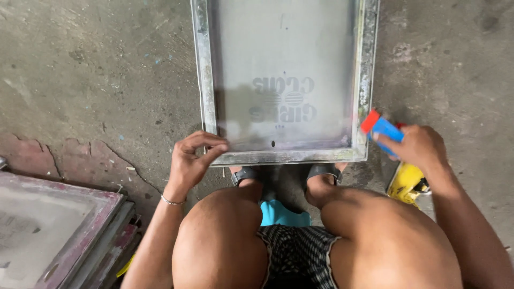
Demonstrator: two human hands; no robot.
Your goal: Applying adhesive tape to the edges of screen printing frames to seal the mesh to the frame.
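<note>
A metal-framed printing screen (206, 80) lies flat on the concrete floor in front of my knees, its grey mesh showing a faint mirrored design. My left hand (194, 158) rests at the frame's near left corner, thumb and fingers pinching its edge. My right hand (416, 145) hovers at the frame's near right corner, closed on a small blue and red tool (381, 127) that tilts toward the frame. My feet in grey sandals (324, 171) sit just below the frame's near edge.
A stack of other framed screens (64, 235) lies at the lower left. A yellow object (405, 182) sits on the floor under my right wrist. The concrete floor (96, 80) is stained and cracked, with a reddish patch at left. A blue item (284, 214) lies between my legs.
</note>
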